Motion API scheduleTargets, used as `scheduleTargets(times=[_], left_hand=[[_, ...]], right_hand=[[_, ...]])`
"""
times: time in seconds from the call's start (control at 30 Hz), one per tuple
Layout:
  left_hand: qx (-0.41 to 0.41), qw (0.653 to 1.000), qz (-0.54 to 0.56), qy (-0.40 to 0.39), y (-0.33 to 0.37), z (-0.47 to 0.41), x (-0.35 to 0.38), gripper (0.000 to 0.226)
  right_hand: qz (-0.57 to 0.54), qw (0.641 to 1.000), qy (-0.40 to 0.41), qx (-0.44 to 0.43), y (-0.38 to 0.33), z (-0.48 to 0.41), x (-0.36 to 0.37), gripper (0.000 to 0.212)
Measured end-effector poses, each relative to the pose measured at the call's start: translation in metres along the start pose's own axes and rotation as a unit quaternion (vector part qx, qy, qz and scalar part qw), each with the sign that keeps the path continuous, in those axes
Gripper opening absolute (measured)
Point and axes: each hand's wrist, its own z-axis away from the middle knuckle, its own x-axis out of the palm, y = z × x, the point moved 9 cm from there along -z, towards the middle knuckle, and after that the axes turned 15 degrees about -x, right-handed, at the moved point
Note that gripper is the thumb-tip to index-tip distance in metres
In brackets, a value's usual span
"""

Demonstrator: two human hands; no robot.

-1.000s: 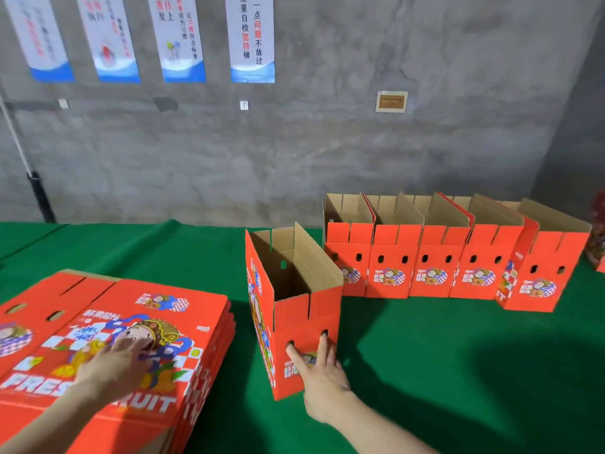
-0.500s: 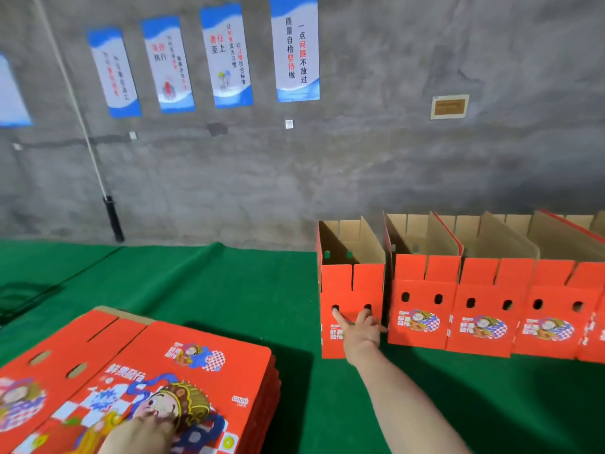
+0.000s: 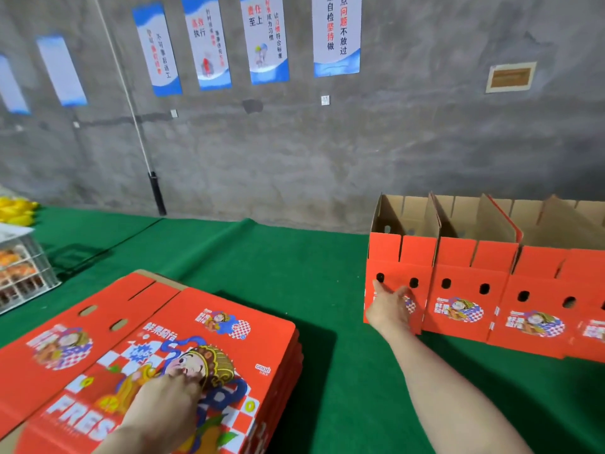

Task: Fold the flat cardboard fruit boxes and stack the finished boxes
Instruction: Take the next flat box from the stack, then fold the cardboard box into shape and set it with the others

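A stack of flat boxes (image 3: 183, 348) lay at the near left of the table (image 3: 268, 257), the left hand (image 3: 163, 401) resting on top of it. A row of folded boxes (image 3: 491, 290) stood side by side along the far right edge, close before the wall (image 3: 327, 152). The right hand (image 3: 389, 309) touched the near face of the leftmost folded box (image 3: 401, 257). A wire crate (image 3: 23, 273) sat at the table's left edge, left of the stack.

Wall posters (image 3: 336, 34), green cloth (image 3: 262, 257), crate (image 3: 23, 273)
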Motion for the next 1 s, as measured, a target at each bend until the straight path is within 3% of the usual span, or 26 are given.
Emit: scheduleTargets(times=[0.07, 0.13, 0.27, 0.37, 0.5, 0.57, 0.67, 0.77, 0.9, 1.0], left_hand=[[-0.003, 1.000, -0.004, 0.015, -0.002, -0.001, -0.003, 0.039], [-0.020, 0.999, -0.009, -0.032, -0.004, -0.001, 0.006, 0.038], [-0.049, 0.998, 0.034, -0.032, -0.008, 0.005, 0.004, 0.045], [-0.080, 0.985, 0.143, -0.058, -0.027, 0.017, 0.015, 0.057], [-0.170, 0.967, 0.191, 0.020, -0.094, 0.047, 0.023, 0.055], [-0.189, 0.963, 0.194, 0.001, -0.111, 0.068, 0.038, 0.053], [-0.110, 0.964, 0.235, -0.051, -0.077, 0.105, 0.047, 0.048], [-0.027, 0.952, 0.302, -0.035, -0.029, 0.148, 0.033, 0.036], [0.041, 0.942, 0.328, -0.053, 0.004, 0.187, 0.025, 0.045], [0.088, 0.884, 0.456, -0.054, 0.000, 0.201, 0.001, 0.048]], right_hand=[[-0.059, 0.996, 0.031, -0.058, -0.017, 0.014, 0.026, 0.060], [-0.141, 0.980, 0.041, -0.134, -0.056, 0.055, 0.048, 0.048], [-0.293, 0.922, 0.082, -0.240, -0.124, 0.168, 0.069, 0.041], [-0.350, 0.920, -0.010, -0.174, -0.133, 0.239, 0.099, 0.047], [-0.356, 0.921, -0.132, -0.091, -0.122, 0.297, 0.124, 0.050], [-0.354, 0.920, -0.150, -0.070, -0.117, 0.316, 0.128, 0.051], [-0.399, 0.910, -0.112, 0.006, -0.104, 0.331, 0.123, 0.048], [-0.508, 0.849, -0.115, 0.087, -0.090, 0.342, 0.112, 0.032], [-0.507, 0.840, -0.112, 0.158, -0.054, 0.354, 0.097, 0.030], [-0.505, 0.842, -0.094, 0.167, -0.036, 0.362, 0.075, 0.016]])
